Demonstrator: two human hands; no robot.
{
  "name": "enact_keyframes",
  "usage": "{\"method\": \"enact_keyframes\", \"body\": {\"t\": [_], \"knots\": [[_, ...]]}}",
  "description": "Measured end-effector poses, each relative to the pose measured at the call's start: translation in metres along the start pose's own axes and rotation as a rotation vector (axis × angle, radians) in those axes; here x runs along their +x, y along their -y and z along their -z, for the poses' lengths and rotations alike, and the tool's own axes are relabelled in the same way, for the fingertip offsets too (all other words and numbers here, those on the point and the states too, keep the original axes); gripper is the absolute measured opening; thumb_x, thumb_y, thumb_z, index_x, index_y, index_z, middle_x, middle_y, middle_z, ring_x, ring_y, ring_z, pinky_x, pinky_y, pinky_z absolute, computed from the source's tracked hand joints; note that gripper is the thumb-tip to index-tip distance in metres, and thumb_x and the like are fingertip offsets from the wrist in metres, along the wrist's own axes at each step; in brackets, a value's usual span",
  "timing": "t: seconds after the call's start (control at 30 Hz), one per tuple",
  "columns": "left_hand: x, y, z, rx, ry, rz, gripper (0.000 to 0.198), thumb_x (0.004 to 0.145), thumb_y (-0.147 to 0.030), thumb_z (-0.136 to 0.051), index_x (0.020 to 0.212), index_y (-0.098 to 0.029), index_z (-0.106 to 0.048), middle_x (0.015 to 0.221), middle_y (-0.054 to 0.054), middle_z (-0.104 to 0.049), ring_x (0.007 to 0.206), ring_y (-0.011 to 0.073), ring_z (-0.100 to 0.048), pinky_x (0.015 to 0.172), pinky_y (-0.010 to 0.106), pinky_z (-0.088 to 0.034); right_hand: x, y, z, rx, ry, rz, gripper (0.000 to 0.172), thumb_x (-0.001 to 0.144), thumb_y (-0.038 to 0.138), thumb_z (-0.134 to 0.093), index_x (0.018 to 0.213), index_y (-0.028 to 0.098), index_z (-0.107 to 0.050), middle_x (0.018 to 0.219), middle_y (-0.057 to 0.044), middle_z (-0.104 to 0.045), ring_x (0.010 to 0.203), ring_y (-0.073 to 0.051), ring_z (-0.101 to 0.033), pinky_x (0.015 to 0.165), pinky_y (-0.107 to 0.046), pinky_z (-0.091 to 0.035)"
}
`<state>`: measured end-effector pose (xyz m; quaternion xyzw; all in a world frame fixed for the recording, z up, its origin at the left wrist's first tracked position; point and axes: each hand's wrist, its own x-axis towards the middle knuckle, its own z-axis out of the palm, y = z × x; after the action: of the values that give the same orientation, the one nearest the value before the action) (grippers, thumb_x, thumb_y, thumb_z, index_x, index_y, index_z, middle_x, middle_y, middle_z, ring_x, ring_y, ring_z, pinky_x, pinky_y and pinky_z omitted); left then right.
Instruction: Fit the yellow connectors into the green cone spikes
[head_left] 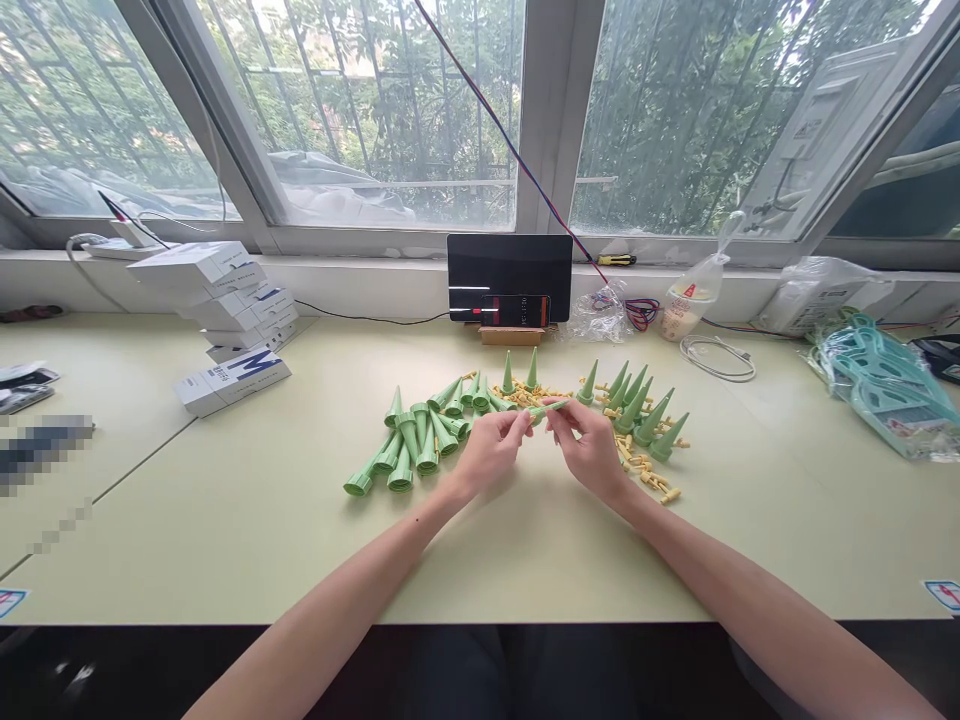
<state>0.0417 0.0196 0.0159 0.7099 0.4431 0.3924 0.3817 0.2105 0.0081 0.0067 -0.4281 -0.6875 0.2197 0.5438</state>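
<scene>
Between my two hands a green cone lies nearly level, with its narrow end to the right. My left hand pinches its wide end, where a bit of yellow shows at the fingertips. The fingers of my right hand are closed on the narrow end. Left of my hands, several green cones lie in a loose pile. To the right, several more cones stand upright. Small yellow pieces are scattered beside my right hand, and others lie behind my fingers.
White boxes are stacked at the back left. A dark screen with a phone before it stands at the back. Further right are a bagged cup, a coiled cable and teal items in plastic.
</scene>
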Motion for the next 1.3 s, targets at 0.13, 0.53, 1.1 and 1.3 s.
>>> {"method": "enact_keyframes", "body": {"t": [0.13, 0.53, 1.1, 1.3], "knots": [[-0.001, 0.000, 0.000, 0.241, -0.070, -0.208, 0.036, 0.098, -0.039, -0.044, 0.077, -0.016, -0.061, 0.064, -0.001, -0.052, 0.057, 0.0115, -0.045, 0.056, 0.024, -0.035, 0.001, -0.001, 0.001, -0.019, -0.028, -0.002, 0.022, 0.098, 0.036, -0.051, 0.096, 0.019, -0.065, 0.076, -0.003, -0.065, 0.063, -0.016, -0.061, 0.061, -0.029, -0.051], [-0.005, 0.009, -0.003, 0.589, -0.131, -0.541, 0.018, 0.096, -0.022, -0.047, 0.082, -0.018, -0.058, 0.071, 0.000, -0.052, 0.056, 0.0105, -0.044, 0.053, 0.023, -0.035, -0.001, -0.003, -0.001, 0.045, 0.027, -0.097, 0.028, 0.101, 0.041, -0.043, 0.091, 0.021, -0.059, 0.059, 0.002, -0.051, 0.053, -0.015, -0.050, 0.056, -0.028, -0.043], [-0.007, 0.009, -0.009, 0.544, -0.131, -0.678, 0.027, 0.091, -0.014, -0.046, 0.064, -0.019, -0.046, 0.061, -0.003, -0.041, 0.050, 0.0086, -0.034, 0.048, 0.023, -0.032, 0.001, -0.009, -0.005, 0.248, 0.133, -0.229, 0.036, 0.098, 0.052, -0.045, 0.079, 0.022, -0.050, 0.061, 0.002, -0.050, 0.051, -0.014, -0.051, 0.051, -0.028, -0.046], [-0.007, 0.010, -0.010, 0.523, -0.119, -0.708, 0.028, 0.090, -0.013, -0.048, 0.063, -0.019, -0.043, 0.062, -0.004, -0.039, 0.051, 0.0082, -0.033, 0.048, 0.023, -0.031, 0.002, -0.007, -0.004, 0.268, 0.175, -0.253, 0.036, 0.098, 0.052, -0.046, 0.076, 0.022, -0.048, 0.062, 0.002, -0.050, 0.052, -0.014, -0.051, 0.052, -0.029, -0.046]]}}
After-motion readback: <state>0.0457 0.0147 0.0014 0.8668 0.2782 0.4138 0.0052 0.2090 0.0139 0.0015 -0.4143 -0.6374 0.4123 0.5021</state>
